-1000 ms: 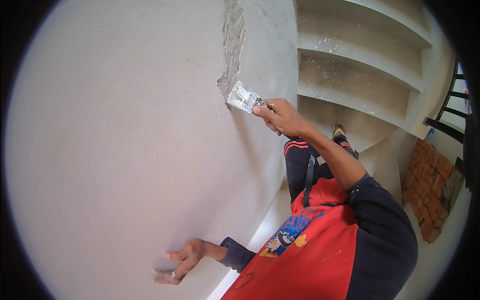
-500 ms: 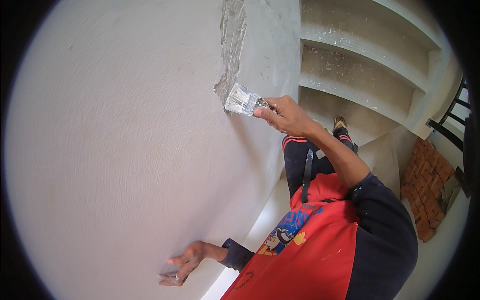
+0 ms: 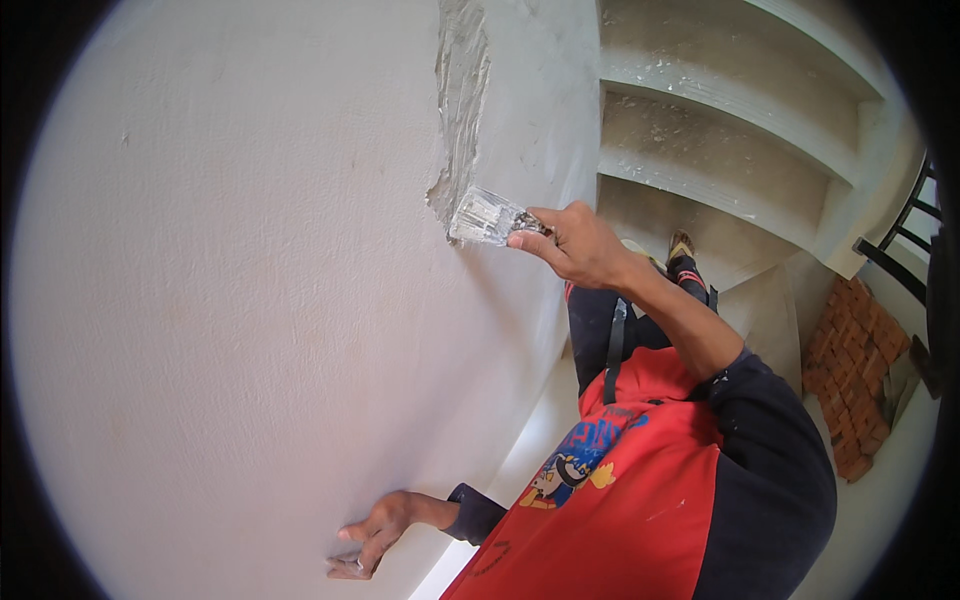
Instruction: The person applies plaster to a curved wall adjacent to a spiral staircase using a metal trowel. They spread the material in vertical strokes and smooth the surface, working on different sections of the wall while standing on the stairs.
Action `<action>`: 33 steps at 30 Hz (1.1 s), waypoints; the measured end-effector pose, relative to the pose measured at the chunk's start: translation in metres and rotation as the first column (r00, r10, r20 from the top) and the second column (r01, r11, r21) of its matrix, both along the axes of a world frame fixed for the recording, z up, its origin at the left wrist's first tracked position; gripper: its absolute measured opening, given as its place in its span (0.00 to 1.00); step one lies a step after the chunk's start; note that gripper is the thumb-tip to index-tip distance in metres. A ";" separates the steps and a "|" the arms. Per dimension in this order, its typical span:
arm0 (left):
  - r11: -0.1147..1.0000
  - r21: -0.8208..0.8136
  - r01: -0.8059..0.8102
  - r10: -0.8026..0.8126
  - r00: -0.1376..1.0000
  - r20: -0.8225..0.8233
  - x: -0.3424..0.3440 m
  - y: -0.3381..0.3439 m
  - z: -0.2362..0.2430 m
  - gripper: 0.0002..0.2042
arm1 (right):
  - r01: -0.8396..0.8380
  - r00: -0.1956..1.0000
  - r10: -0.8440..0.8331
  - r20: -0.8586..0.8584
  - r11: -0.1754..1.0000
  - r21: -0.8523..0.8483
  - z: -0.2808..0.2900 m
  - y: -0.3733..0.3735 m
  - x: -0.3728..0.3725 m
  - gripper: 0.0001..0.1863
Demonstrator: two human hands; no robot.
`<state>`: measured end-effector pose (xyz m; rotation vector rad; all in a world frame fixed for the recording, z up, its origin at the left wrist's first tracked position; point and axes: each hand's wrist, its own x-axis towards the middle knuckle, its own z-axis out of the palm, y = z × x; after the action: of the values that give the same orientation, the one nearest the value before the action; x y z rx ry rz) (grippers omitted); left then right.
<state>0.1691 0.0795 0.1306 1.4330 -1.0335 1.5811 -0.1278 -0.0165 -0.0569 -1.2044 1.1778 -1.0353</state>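
Observation:
My right hand [image 3: 575, 245] grips a putty knife [image 3: 485, 215], its broad blade caked with whitish compound. The blade rests on the pale textured wall [image 3: 230, 250] at the lower end of a ragged grey vertical strip of rough plaster [image 3: 460, 100]. My left hand [image 3: 375, 535] is low on the same wall, near the bottom of the view, with fingers apart and nothing visible in it. My red and navy clothing fills the lower right, and my sandaled foot [image 3: 682, 245] shows near the stairs.
Concrete stairs [image 3: 725, 125] with paint specks curve up at the upper right. A black metal railing [image 3: 895, 270] stands at the far right. Below it lies a pile of red-brown bricks [image 3: 850, 375]. A pale strip runs along the foot of the wall beside me.
My right hand and the putty knife have moved slightly down along the plaster strip. My left hand has shifted a little to the right on the wall.

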 end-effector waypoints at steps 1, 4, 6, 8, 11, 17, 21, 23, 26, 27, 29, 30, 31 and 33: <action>1.000 0.004 -0.018 0.018 1.000 0.007 -0.002 0.000 0.000 0.22 | -0.010 1.000 0.010 0.009 1.000 0.002 0.001 0.001 0.000 0.25; 0.997 0.032 -0.067 0.065 0.997 0.037 -0.012 0.000 0.005 0.22 | -0.003 0.988 0.000 0.157 1.000 0.020 -0.002 0.000 0.001 0.27; 0.997 0.039 -0.070 0.069 0.997 0.044 -0.014 0.001 0.010 0.23 | -0.044 0.968 0.022 0.252 0.996 0.079 -0.003 0.002 0.002 0.26; 0.998 0.032 -0.045 0.044 0.998 0.035 -0.013 0.001 0.012 0.23 | -0.091 0.932 0.033 0.361 0.985 0.145 0.001 0.002 0.003 0.26; 0.996 0.061 -0.069 0.065 0.996 0.068 -0.016 0.003 0.014 0.24 | -0.192 0.835 0.035 0.549 0.954 0.231 0.007 0.007 0.002 0.24; 0.995 0.095 -0.025 0.012 0.990 0.140 -0.017 -0.007 0.018 0.23 | -0.307 0.619 -0.089 0.780 0.887 0.345 0.025 0.003 0.006 0.25; 0.998 0.069 -0.012 0.006 0.996 0.091 -0.008 -0.015 0.009 0.23 | -0.178 0.665 -0.086 0.741 0.946 0.270 0.045 -0.017 0.019 0.23; 0.995 0.095 0.015 -0.026 0.994 0.111 -0.002 -0.019 0.000 0.24 | -0.043 0.727 -0.151 0.670 0.964 0.263 0.036 -0.010 0.022 0.22; 0.997 0.075 0.027 -0.035 0.994 0.104 0.009 -0.012 -0.005 0.24 | -0.005 0.755 -0.214 0.619 0.943 0.333 0.020 0.006 0.040 0.21; 0.998 0.063 0.030 -0.035 0.995 0.093 0.009 -0.009 -0.004 0.24 | -0.023 0.762 -0.222 0.608 0.929 0.369 0.013 0.013 0.047 0.21; 0.998 0.060 -0.003 -0.003 0.996 0.091 0.010 -0.011 -0.007 0.24 | 0.007 0.792 -0.256 0.555 0.912 0.411 -0.009 0.030 0.054 0.21; 0.998 0.056 -0.020 0.015 0.996 0.092 0.012 -0.011 -0.007 0.25 | -0.006 0.822 -0.233 0.520 0.909 0.417 -0.019 0.038 0.057 0.21; 0.999 0.034 -0.026 0.022 0.991 0.130 0.014 -0.012 -0.007 0.25 | -0.020 0.850 -0.208 0.484 0.906 0.424 -0.029 0.046 0.058 0.21; 1.000 -0.013 -0.017 0.019 0.983 0.185 0.015 -0.023 -0.011 0.26 | -0.007 0.909 -0.171 0.380 0.906 0.423 -0.039 0.059 0.044 0.20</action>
<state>0.1837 0.0568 0.1195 1.3092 -1.1183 1.7566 -0.0836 0.0428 -0.0962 -0.5657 1.0496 -0.9764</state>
